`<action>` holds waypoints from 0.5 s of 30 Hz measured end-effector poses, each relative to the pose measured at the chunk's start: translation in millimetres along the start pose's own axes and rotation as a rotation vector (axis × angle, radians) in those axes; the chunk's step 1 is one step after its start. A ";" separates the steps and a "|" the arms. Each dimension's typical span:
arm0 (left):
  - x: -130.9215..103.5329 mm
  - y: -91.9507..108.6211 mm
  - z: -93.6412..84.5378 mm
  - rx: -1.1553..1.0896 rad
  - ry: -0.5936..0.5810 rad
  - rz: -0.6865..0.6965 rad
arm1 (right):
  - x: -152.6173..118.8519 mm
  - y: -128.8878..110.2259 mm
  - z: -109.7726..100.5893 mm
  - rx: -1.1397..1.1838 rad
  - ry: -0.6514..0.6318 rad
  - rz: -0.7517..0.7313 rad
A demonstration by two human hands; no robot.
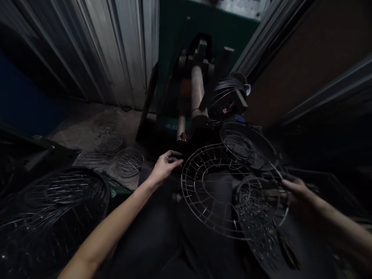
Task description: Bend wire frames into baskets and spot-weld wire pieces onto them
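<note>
A round wire cage, like a fan guard with rings and short cross wires, is held tilted in front of me. My right hand grips its outer ring at the right. My left hand is beside the cage's left rim, thumb and fingers brought together in a pinch. Whatever sits between those fingertips is too dark to make out. Below the cage's right part lies a tray of small loose metal pieces, partly seen through the wires.
Ahead stands a dark green machine with a metal cylinder. A wire coil is to its right. Wire rings lie on the floor at left, near a large stack of wire frames. Yellow-handled pliers lie at lower right.
</note>
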State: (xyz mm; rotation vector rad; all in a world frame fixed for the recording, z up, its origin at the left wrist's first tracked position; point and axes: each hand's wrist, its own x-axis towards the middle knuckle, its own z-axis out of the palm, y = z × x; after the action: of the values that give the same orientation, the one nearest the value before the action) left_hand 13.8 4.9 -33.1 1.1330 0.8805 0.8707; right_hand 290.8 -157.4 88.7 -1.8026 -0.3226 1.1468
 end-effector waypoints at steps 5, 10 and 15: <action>-60.8 22.8 -36.9 -0.052 -0.029 -0.075 | 3.6 59.2 23.0 0.109 -0.210 0.274; -108.4 87.6 -81.8 0.183 0.073 0.028 | 28.5 78.5 88.5 0.290 -0.564 0.300; -105.5 149.2 -88.1 0.372 0.286 0.285 | 50.1 66.0 152.9 0.402 -0.784 0.304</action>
State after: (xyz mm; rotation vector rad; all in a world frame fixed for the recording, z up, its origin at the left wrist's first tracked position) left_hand -126.6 -28.8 109.4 1.5062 1.1679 1.1540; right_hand 176.5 -72.9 -11.4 -1.0120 -0.2406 1.9596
